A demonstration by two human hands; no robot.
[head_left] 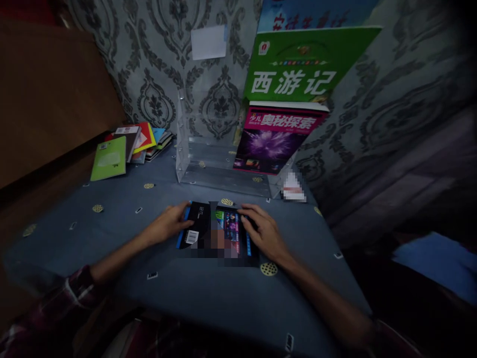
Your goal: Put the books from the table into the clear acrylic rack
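A black book [200, 221] with blue edges lies on the table in front of me. A white barcode and small white print show on its left part, colourful pictures on its right part; a blurred patch hides some of its middle and lower edge. My left hand [172, 223] grips the left edge, thumb on the cover. At the right edge my right hand [264, 229] is closed on the same book, fingers bent over its side. Just beyond stands a clear acrylic rack [219, 178], holding a purple book [274, 141] and, above it, a green book [298, 59].
A blue book [309, 15] tops the rack. Several books are stacked at the back left, a green one [110, 158] foremost. A white, blurred item [293, 188] sits right of the rack. Patterned dark cloth [122, 228] covers the table; the wall is behind.
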